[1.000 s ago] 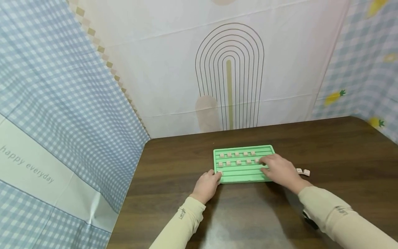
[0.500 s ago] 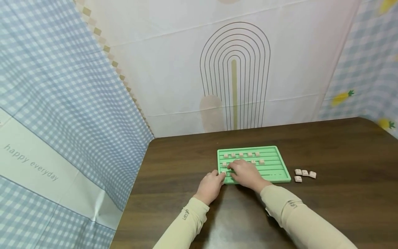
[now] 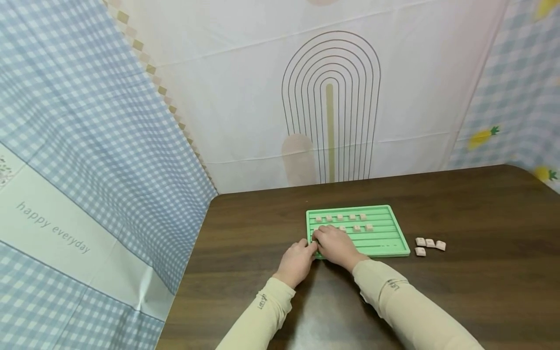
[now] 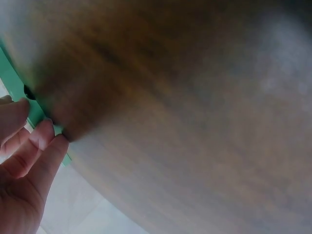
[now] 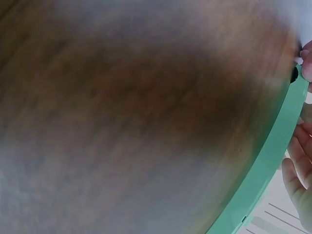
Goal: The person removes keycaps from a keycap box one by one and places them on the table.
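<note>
A light green ridged tray (image 3: 380,238) lies on the table, with small cream keycaps (image 3: 340,217) set in two rows along its ridges. My left hand (image 3: 296,262) grips the tray's near left corner; in the left wrist view its fingertips (image 4: 45,131) are on the green edge. My right hand (image 3: 337,245) reaches over the tray's left part, fingertips right beside the left thumb. It covers part of the second row and the left end of the third. In the right wrist view its fingers (image 5: 302,146) are beyond the tray wall; I cannot tell whether they pinch a keycap.
Several loose keycaps (image 3: 430,242) lie on the dark wooden table (image 3: 481,214) to the right of the tray. A white printed cloth (image 3: 245,121) hangs behind the table, and a blue checked curtain (image 3: 131,146) hangs at its left.
My right hand has moved left across the tray, from the right end of the second row to beside the left hand, uncovering the loose keycaps. My left hand stays at the corner.
</note>
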`<action>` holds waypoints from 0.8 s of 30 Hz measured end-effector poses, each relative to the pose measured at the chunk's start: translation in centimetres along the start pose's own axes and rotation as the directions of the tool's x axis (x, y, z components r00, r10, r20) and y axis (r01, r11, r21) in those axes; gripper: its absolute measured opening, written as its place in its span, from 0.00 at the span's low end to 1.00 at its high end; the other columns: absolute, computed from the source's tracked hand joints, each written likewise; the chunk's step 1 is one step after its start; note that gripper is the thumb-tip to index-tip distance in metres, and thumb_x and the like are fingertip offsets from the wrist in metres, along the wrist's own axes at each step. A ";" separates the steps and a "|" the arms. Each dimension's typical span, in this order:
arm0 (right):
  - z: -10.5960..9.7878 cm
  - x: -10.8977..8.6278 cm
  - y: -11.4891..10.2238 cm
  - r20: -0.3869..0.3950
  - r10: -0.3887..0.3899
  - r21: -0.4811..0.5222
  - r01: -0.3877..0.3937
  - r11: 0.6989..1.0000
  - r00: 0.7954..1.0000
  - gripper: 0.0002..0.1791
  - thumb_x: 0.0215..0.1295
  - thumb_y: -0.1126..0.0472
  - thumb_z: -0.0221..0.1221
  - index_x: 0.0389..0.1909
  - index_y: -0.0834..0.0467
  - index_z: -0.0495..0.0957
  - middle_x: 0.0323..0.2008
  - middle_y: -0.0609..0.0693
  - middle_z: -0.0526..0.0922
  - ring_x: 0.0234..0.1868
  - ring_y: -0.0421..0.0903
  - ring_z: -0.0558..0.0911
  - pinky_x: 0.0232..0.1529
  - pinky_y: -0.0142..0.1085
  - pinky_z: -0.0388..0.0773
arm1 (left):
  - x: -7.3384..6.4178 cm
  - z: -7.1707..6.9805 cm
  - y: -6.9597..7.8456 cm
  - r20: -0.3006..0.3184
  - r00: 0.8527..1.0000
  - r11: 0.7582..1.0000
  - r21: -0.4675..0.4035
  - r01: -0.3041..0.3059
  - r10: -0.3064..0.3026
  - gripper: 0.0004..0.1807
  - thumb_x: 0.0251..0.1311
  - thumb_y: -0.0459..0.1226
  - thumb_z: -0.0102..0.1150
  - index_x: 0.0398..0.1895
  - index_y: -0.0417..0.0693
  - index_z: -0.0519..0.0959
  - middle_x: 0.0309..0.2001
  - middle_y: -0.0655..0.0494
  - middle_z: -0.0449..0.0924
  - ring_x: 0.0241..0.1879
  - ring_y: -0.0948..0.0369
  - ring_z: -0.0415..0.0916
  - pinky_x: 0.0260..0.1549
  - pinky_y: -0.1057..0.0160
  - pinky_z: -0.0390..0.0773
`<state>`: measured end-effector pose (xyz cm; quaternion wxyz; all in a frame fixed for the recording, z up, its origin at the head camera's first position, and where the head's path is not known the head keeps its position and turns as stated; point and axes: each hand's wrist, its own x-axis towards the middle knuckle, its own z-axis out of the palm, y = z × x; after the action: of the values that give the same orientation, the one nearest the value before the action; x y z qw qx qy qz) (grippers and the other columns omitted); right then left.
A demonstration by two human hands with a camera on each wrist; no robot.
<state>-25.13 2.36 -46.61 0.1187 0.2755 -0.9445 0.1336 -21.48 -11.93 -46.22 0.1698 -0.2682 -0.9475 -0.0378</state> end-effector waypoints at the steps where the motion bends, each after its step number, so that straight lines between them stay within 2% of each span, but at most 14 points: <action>1: 0.0 0.0 0.0 0.007 0.005 0.000 -0.005 1.000 1.000 0.03 0.61 0.62 0.57 0.33 0.57 0.78 0.33 0.49 0.80 0.37 0.47 0.78 0.36 0.39 0.76 | 0.0 0.0 0.0 -0.003 1.000 1.000 0.000 -0.001 0.001 0.07 0.54 0.39 0.62 0.35 0.51 0.76 0.28 0.54 0.73 0.23 0.58 0.73 0.21 0.65 0.73; 7: 0.1 0.1 0.0 0.007 0.021 0.004 -0.021 1.000 1.000 0.03 0.60 0.62 0.57 0.32 0.57 0.78 0.33 0.49 0.79 0.36 0.47 0.77 0.36 0.40 0.76 | 0.0 0.0 0.0 -0.033 0.999 1.000 0.008 -0.024 0.024 0.08 0.53 0.38 0.62 0.34 0.49 0.75 0.27 0.54 0.73 0.22 0.58 0.72 0.21 0.66 0.72; 14: -0.2 -0.1 0.3 0.002 0.058 0.056 -0.058 0.997 0.998 0.04 0.60 0.62 0.57 0.35 0.56 0.79 0.35 0.49 0.81 0.39 0.48 0.79 0.38 0.41 0.77 | -0.1 0.3 0.1 0.001 1.000 1.000 0.014 -0.007 0.007 0.08 0.53 0.38 0.63 0.35 0.51 0.76 0.29 0.55 0.74 0.23 0.59 0.72 0.23 0.67 0.73; 19: -2.5 -1.2 2.0 -0.023 0.080 0.066 -0.079 0.995 0.996 0.06 0.59 0.59 0.60 0.36 0.55 0.80 0.38 0.50 0.82 0.45 0.51 0.79 0.44 0.45 0.77 | 0.0 0.3 0.3 0.026 1.000 1.000 -0.001 -0.004 0.005 0.05 0.56 0.38 0.61 0.32 0.50 0.74 0.28 0.55 0.73 0.23 0.59 0.72 0.22 0.67 0.72; 24: -5.7 -3.4 5.3 -0.054 0.086 0.020 -0.085 0.996 0.995 0.07 0.56 0.59 0.63 0.35 0.56 0.79 0.37 0.51 0.82 0.43 0.51 0.79 0.39 0.45 0.77 | 0.0 0.0 0.1 0.032 0.999 1.000 -0.027 0.012 -0.012 0.06 0.58 0.37 0.59 0.29 0.49 0.72 0.27 0.55 0.72 0.22 0.59 0.71 0.21 0.67 0.72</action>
<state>-24.41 10.12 -43.30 0.1361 0.2320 -0.9507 0.1541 -21.42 -11.84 -46.24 0.1508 -0.2653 -0.9511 -0.0472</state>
